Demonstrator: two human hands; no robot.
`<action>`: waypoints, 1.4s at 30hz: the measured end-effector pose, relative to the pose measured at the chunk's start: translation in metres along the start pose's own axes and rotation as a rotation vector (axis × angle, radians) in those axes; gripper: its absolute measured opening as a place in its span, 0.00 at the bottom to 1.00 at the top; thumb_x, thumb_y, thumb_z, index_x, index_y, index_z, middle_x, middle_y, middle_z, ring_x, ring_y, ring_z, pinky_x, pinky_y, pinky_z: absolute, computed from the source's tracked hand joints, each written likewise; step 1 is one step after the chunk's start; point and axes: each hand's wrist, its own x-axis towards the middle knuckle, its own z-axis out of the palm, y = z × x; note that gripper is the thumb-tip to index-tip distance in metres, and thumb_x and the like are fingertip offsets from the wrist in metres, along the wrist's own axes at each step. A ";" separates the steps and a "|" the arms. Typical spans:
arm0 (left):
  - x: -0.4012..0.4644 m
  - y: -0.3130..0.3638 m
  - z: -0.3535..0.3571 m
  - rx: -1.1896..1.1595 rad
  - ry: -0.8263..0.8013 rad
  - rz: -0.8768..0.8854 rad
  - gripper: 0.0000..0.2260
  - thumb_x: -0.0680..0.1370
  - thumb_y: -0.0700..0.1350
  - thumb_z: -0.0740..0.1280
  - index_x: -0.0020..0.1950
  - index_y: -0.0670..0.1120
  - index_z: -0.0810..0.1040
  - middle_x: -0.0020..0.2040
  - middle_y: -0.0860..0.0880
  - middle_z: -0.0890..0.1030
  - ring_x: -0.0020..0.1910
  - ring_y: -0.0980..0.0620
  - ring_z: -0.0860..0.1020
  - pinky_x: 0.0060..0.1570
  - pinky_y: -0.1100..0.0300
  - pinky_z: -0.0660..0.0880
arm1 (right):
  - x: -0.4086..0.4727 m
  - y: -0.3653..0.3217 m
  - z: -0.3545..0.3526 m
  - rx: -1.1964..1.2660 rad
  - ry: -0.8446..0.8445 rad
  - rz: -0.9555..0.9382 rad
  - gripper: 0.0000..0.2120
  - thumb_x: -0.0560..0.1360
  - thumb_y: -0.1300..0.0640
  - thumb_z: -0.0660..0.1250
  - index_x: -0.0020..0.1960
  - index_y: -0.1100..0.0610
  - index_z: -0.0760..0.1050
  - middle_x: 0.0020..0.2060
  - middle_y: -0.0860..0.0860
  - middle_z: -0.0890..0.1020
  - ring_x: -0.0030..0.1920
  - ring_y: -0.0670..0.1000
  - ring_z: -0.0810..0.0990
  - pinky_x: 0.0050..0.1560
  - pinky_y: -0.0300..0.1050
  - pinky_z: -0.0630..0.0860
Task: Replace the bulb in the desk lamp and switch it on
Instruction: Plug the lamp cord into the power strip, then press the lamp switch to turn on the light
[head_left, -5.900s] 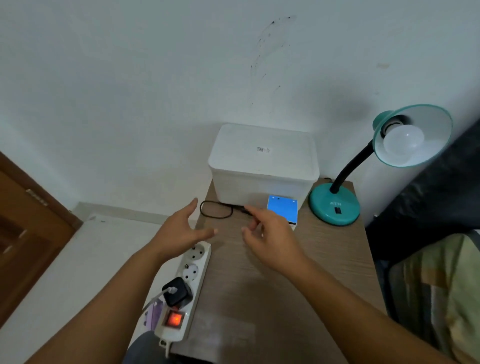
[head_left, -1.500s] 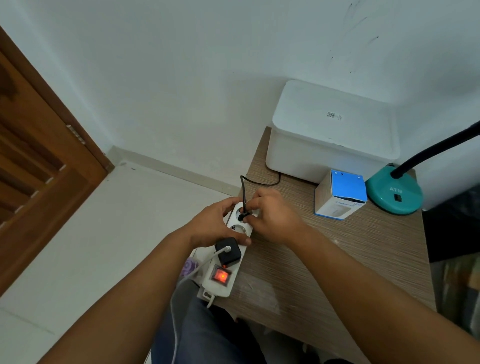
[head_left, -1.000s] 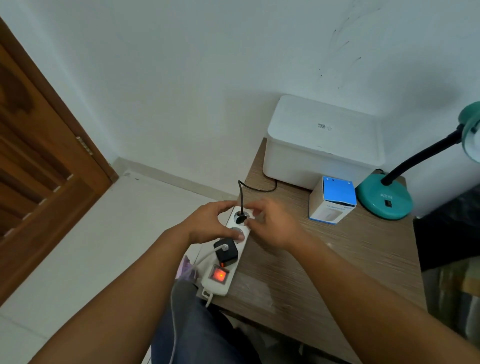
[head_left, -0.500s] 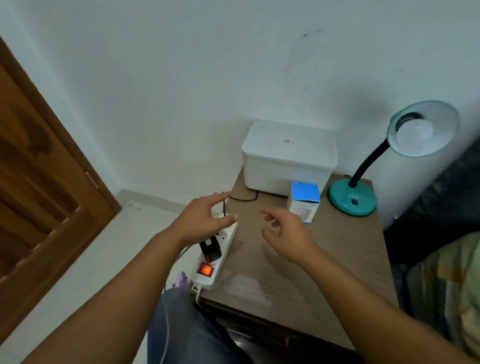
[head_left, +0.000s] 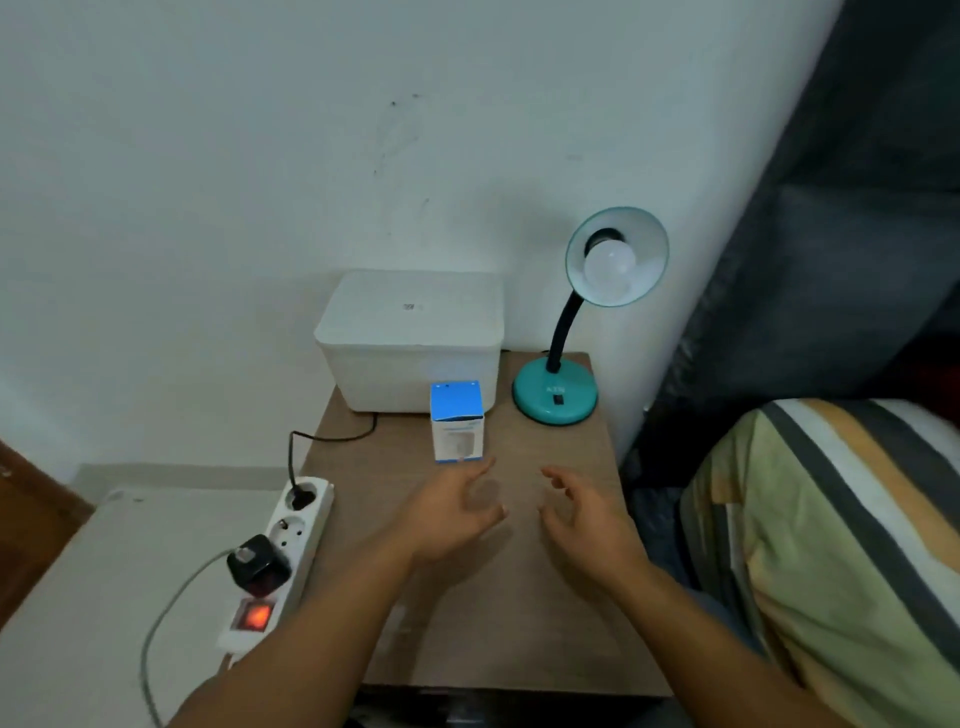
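A teal desk lamp (head_left: 555, 396) stands at the table's back right, its shade facing me with a white bulb (head_left: 609, 267) in it, unlit. Its black plug (head_left: 300, 498) sits in the top socket of a white power strip (head_left: 283, 556) whose red switch glows. A blue and white bulb box (head_left: 457, 427) stands in front of the lamp. My left hand (head_left: 453, 512) and my right hand (head_left: 587, 519) hover over the table's middle, both empty with fingers spread.
A white lidded box (head_left: 410, 338) sits against the wall. The power strip lies along the left edge of the wooden table (head_left: 519, 623), with a black charger (head_left: 257, 565) plugged in. A striped bed cover (head_left: 841, 545) is at the right.
My right hand has let go of the lamp's plug, now seated in the strip. Both hands moved right to the table's middle, and my view swung toward the lamp.
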 end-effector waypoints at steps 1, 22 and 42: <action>0.008 0.004 0.007 0.007 -0.022 0.003 0.33 0.76 0.57 0.71 0.78 0.54 0.64 0.76 0.52 0.67 0.74 0.54 0.66 0.73 0.56 0.63 | 0.002 0.008 -0.003 -0.025 0.007 -0.003 0.23 0.78 0.49 0.65 0.72 0.46 0.68 0.67 0.45 0.74 0.66 0.47 0.73 0.67 0.44 0.70; 0.138 0.004 0.082 0.374 0.083 0.072 0.39 0.79 0.61 0.58 0.82 0.44 0.45 0.82 0.46 0.44 0.80 0.48 0.40 0.76 0.54 0.40 | 0.119 0.083 0.006 -0.248 0.120 -0.029 0.27 0.81 0.45 0.58 0.79 0.45 0.56 0.79 0.54 0.56 0.78 0.56 0.54 0.74 0.56 0.57; 0.146 -0.004 0.091 0.542 0.104 0.138 0.39 0.78 0.63 0.50 0.81 0.45 0.39 0.82 0.46 0.39 0.80 0.43 0.38 0.78 0.46 0.44 | 0.140 0.085 0.009 -0.307 0.056 -0.163 0.32 0.80 0.41 0.57 0.79 0.38 0.47 0.81 0.54 0.45 0.79 0.58 0.50 0.77 0.57 0.53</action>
